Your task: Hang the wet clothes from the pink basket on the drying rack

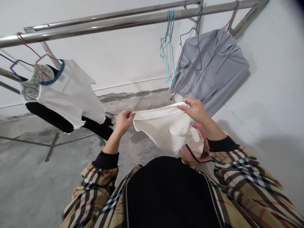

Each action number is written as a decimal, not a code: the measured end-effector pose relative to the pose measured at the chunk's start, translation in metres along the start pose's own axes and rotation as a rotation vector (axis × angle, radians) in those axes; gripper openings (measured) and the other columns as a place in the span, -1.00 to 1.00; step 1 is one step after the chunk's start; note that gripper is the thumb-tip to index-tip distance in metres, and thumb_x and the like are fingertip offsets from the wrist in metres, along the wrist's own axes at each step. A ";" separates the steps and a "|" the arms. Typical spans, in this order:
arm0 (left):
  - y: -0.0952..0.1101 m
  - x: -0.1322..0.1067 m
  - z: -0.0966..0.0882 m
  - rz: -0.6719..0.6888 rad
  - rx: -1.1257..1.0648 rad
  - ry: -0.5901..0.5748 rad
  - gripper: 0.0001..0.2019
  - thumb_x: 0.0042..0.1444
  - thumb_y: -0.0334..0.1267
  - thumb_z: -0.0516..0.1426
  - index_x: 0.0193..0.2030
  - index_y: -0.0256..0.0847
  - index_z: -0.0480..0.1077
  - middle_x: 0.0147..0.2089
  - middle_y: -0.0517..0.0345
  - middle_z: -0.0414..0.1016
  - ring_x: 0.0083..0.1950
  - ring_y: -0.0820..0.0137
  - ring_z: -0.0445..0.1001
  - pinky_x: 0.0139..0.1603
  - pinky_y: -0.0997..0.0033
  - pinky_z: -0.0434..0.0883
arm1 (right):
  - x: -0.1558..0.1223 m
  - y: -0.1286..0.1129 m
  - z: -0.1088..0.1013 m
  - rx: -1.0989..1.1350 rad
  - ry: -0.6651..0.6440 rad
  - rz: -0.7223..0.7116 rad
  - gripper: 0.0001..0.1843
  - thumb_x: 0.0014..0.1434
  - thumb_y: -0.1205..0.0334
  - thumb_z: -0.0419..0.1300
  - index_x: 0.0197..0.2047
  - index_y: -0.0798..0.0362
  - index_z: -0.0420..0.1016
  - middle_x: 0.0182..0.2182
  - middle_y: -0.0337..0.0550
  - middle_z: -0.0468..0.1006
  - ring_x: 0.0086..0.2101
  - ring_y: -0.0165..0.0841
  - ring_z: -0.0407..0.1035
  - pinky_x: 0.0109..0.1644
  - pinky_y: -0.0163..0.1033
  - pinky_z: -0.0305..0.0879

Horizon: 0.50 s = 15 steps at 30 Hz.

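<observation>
A white garment (163,126) is stretched between my two hands in front of my body; its exact kind is hard to tell. My left hand (124,120) pinches one end of its upper edge. At the other end, my right hand (193,109) grips the same edge between thumb and fingers. The cloth below sags loosely and is crinkled. Behind and below my right hand, a pink container (188,154) with pale cloth in it is partly hidden by the garment and my forearm.
A metal rail (95,30) crosses above. White (68,85) and black (47,115) clothes hang at left, a grey garment (204,63) at right. Several bare hangers (168,47) and a purple hanger (199,44) hang between. Rack legs (51,146) stand on the concrete floor.
</observation>
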<state>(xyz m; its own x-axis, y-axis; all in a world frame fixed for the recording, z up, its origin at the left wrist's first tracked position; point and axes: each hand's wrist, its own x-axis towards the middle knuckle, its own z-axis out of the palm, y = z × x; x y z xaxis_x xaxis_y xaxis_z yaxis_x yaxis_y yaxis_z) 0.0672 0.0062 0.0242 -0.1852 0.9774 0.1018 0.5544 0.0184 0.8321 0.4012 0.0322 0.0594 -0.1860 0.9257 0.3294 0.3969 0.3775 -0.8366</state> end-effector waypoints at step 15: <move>0.006 -0.024 0.003 -0.125 -0.445 -0.593 -0.72 -0.11 -0.18 0.29 -0.23 -0.22 0.49 -0.31 0.17 0.52 -0.37 0.43 0.42 -0.33 0.50 0.32 | 0.012 0.007 -0.013 -0.127 -0.071 -0.101 -0.79 0.10 0.18 0.15 -0.27 0.06 0.57 -0.30 -0.17 0.62 -0.26 -0.30 0.47 -0.12 -0.23 0.32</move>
<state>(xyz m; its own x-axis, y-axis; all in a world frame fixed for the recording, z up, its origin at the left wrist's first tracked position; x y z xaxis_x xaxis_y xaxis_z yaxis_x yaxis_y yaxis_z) 0.0772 -0.0165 0.0248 0.3128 0.9253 -0.2142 0.1544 0.1730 0.9727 0.4131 0.0460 0.0626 -0.2920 0.8804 0.3736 0.4822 0.4729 -0.7375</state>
